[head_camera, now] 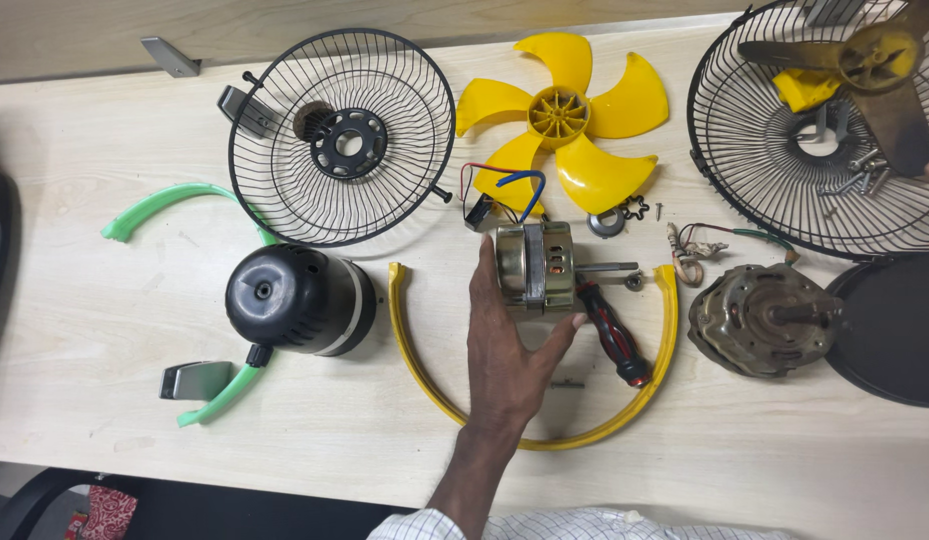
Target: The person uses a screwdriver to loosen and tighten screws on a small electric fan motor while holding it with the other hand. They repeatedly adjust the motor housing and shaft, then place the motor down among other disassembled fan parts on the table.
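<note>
Pale wood-grain surface carries fan parts spread across it. I see one hand only; I cannot tell whether it is left or right. Its grip is open: fingers lie against the left side of the small motor, thumb spread below it, nothing clasped. Motor sits at centre, inside the arc of the yellow ring, red and blue wires running off its top. Screwdriver, red-and-black handle, lies just right of the thumb. Yellow blade rests above the motor. Black grille and black housing lie to the left. Second motor sits well right.
</note>
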